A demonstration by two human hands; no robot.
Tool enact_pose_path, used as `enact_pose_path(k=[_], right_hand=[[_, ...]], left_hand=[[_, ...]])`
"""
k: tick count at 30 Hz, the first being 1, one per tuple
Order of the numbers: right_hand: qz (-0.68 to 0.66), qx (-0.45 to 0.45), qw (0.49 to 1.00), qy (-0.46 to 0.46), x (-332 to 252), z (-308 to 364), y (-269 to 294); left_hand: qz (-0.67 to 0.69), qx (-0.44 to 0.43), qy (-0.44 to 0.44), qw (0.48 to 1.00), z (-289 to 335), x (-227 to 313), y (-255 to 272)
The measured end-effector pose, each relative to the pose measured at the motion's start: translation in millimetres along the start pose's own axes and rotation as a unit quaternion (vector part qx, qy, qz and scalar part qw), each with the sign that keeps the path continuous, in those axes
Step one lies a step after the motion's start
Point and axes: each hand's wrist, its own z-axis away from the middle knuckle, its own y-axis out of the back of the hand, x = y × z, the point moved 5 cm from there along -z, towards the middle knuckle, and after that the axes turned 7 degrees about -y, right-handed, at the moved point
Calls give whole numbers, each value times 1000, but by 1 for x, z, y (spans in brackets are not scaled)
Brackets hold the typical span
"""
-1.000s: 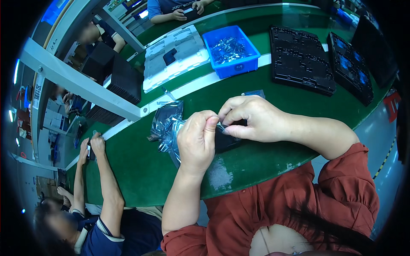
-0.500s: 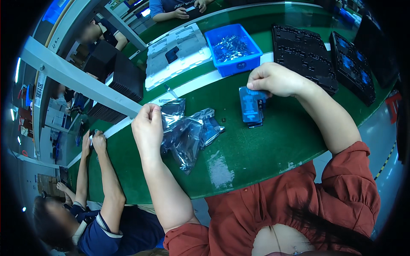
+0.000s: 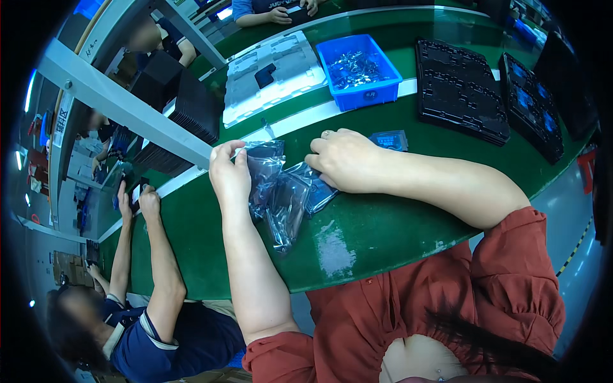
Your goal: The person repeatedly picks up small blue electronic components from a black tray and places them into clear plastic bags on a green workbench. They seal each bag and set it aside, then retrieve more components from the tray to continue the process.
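Several shiny silver antistatic bags (image 3: 287,207) lie crumpled in a heap on the green table in front of me. At the heap's far left, my left hand (image 3: 231,172) pinches the edge of one antistatic bag (image 3: 265,159) between thumb and fingers. My right hand (image 3: 348,161) reaches across from the right, palm down, its curled fingers at the right side of the heap. Its fingertips are partly hidden, so whatever they grip cannot be made out. Beyond my right wrist a flat blue-and-dark part (image 3: 391,140) rests on the table, partly covered by my forearm.
A blue bin (image 3: 366,97) of small metal pieces stands at the back, beside a white foam tray (image 3: 236,102) with a black part on it. Black moulded trays (image 3: 460,96) sit to the right. A metal post (image 3: 121,108) slants at left, near a co-worker's hands (image 3: 148,203).
My right hand has let go of the blue part, which now lies on the table, and has moved left to the bags. My left hand has risen slightly, still holding the bag.
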Motion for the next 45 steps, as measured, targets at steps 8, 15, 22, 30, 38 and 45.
enact_pose_path(k=[8, 15, 22, 30, 38, 45], right_hand=[[-176, 87, 967, -162, 40, -7, 57], [-515, 156, 795, -279, 68, 11, 90], [-700, 166, 641, -270, 68, 31, 75], [-785, 230, 546, -183, 52, 37, 55], [-571, 181, 784, -162, -3, 48, 36], [-310, 209, 927, -42, -17, 51, 29]], left_hand=[[70, 6, 82, 994, -1, 3, 6], [34, 33, 44, 998, -5, 38, 23], [73, 186, -65, 978, -3, 37, 30], [494, -233, 106, 831, 30, 102, -21], [729, -95, 230, 638, 23, 93, -13], [689, -114, 164, 697, 29, 93, -12]])
